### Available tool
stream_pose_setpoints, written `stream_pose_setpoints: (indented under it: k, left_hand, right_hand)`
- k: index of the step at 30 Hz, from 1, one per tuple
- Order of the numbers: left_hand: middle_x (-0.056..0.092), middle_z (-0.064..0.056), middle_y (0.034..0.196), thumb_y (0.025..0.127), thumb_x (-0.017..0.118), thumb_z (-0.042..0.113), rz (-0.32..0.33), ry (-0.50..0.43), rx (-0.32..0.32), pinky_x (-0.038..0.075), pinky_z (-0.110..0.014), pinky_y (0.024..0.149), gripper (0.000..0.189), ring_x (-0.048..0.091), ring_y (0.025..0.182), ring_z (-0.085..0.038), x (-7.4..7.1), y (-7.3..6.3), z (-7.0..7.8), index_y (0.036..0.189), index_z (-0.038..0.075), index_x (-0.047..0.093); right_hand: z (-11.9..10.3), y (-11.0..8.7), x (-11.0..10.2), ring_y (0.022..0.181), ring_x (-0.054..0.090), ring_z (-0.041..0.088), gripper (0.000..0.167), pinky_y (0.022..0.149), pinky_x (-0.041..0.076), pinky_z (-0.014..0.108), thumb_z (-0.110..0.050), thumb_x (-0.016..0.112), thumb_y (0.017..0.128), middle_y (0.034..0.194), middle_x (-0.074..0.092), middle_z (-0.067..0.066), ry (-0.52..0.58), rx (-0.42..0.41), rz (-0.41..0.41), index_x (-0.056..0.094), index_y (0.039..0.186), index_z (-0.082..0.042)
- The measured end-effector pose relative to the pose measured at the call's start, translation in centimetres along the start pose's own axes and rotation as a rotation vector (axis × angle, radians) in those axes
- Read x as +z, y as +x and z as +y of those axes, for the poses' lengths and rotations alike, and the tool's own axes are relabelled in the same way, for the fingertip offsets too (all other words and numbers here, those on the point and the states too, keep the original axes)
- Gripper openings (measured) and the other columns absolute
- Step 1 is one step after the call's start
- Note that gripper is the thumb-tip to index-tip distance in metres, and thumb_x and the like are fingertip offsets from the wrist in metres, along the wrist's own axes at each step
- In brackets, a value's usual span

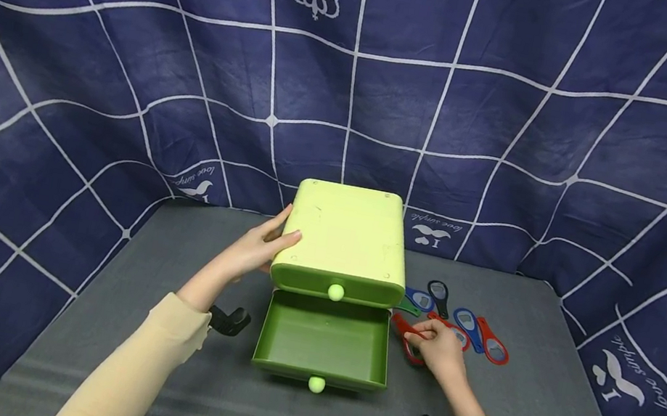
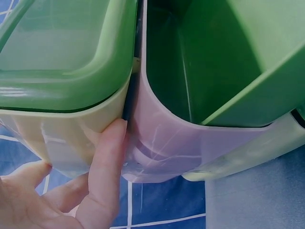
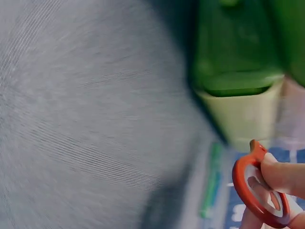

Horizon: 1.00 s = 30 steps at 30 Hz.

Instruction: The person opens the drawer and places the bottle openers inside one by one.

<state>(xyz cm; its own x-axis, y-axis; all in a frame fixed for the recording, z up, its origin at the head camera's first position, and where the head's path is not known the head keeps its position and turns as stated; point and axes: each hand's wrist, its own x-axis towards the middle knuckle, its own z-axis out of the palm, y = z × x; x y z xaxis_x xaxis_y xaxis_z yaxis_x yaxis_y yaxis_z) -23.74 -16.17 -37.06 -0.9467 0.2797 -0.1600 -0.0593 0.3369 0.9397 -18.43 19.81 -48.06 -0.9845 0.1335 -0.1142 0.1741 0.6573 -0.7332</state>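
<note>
A small drawer cabinet (image 1: 345, 236) with a pale yellow-green top stands on the grey table. Its middle green drawer (image 1: 325, 335) is pulled out, and nothing lies inside it. My left hand (image 1: 256, 250) rests against the cabinet's upper left side, thumb at the top edge. In the left wrist view, extended fingers (image 2: 102, 176) touch the cream upper casing. Beside the drawer's right edge, my right hand (image 1: 441, 347) pinches a red magnifying glass (image 3: 241, 181) between thumb and fingers. That hand is partly cut off in the right wrist view.
Right of the cabinet lie several more magnifying glasses: a black one (image 1: 438, 295), a blue one (image 1: 467, 326), a red one (image 1: 492, 345) and others, some overlapping. A blue curtain with white lines (image 1: 391, 100) hangs behind the table. Black wrist mounts (image 1: 228, 321) show near both sleeves.
</note>
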Motion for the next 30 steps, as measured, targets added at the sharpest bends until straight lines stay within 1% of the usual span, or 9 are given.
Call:
stream_pose_setpoints:
  k: [5,7,10,13,16,19,24,30]
  left_hand:
    - [0.032,-0.015,0.159,0.101,0.053,0.047,0.003,0.003,-0.001,0.060,-0.041,0.076,0.076,0.067,0.104,-0.028,0.0,-0.1,0.2,0.158,0.036,0.004]
    - [0.032,-0.015,0.159,0.101,0.052,0.047,0.002,0.004,-0.003,0.060,-0.040,0.076,0.076,0.067,0.104,-0.028,0.0,-0.1,0.3,0.158,0.037,0.004]
    - [0.031,-0.016,0.159,0.101,0.053,0.047,0.002,0.009,-0.001,0.060,-0.041,0.076,0.076,0.067,0.105,-0.028,0.0,-0.2,0.3,0.158,0.036,0.004]
    - [0.031,-0.017,0.159,0.101,0.053,0.046,0.002,0.010,0.000,0.060,-0.041,0.076,0.076,0.067,0.106,-0.029,0.0,-0.1,0.3,0.158,0.036,0.004]
    - [0.030,-0.017,0.160,0.101,0.053,0.046,0.001,0.008,-0.003,0.060,-0.041,0.077,0.077,0.066,0.108,-0.031,0.0,-0.1,0.2,0.158,0.036,0.004]
    - [0.028,-0.016,0.161,0.100,0.053,0.046,0.001,0.008,-0.005,0.060,-0.042,0.078,0.077,0.065,0.111,-0.032,0.0,0.0,0.2,0.158,0.037,0.004]
    - [0.025,-0.017,0.161,0.101,0.052,0.047,-0.010,0.017,0.003,0.060,-0.042,0.079,0.078,0.064,0.114,-0.035,0.0,-0.1,0.1,0.159,0.035,0.002]
    - [0.028,-0.015,0.161,0.100,0.053,0.049,-0.002,0.016,-0.006,0.060,-0.042,0.079,0.078,0.065,0.110,-0.032,0.0,-0.1,0.2,0.159,0.036,0.003]
  right_hand:
    - [-1.5,-1.0,-2.8,0.068,0.058,0.013,0.024,0.058,0.042,0.028,-0.021,0.077,0.087,0.082,0.072,0.005,0.019,-0.026,-0.014,0.067,0.099,-0.003]
    - [-2.2,-1.4,-3.9,0.070,0.059,0.013,0.025,0.058,0.042,0.028,-0.022,0.077,0.087,0.082,0.072,0.004,0.025,-0.053,-0.038,0.068,0.100,-0.003]
    - [-3.2,-2.0,-5.2,0.071,0.061,0.013,0.025,0.058,0.045,0.027,-0.020,0.077,0.087,0.084,0.073,0.005,0.075,-0.122,-0.108,0.069,0.101,-0.002]
    - [-4.2,-2.7,-5.8,0.071,0.062,0.014,0.023,0.058,0.049,0.026,-0.016,0.076,0.087,0.087,0.073,0.007,0.137,-0.216,-0.214,0.068,0.102,-0.001]
    - [-5.1,-3.3,-5.5,0.070,0.063,0.013,0.020,0.059,0.051,0.027,-0.015,0.076,0.087,0.088,0.072,0.008,0.168,-0.282,-0.309,0.068,0.100,-0.003]
    - [-5.9,-3.7,-4.6,0.070,0.063,0.013,0.019,0.059,0.050,0.026,-0.018,0.077,0.087,0.086,0.072,0.007,0.173,-0.327,-0.359,0.068,0.098,-0.005]
    - [-7.1,-3.9,-2.9,0.069,0.062,0.013,0.017,0.058,0.049,0.025,-0.017,0.077,0.086,0.085,0.072,0.006,0.187,-0.361,-0.390,0.069,0.096,-0.006]
    - [-8.0,-3.7,-0.5,0.071,0.063,0.016,0.015,0.061,0.051,0.026,-0.018,0.076,0.087,0.085,0.070,0.005,0.181,-0.402,-0.412,0.070,0.096,-0.007]
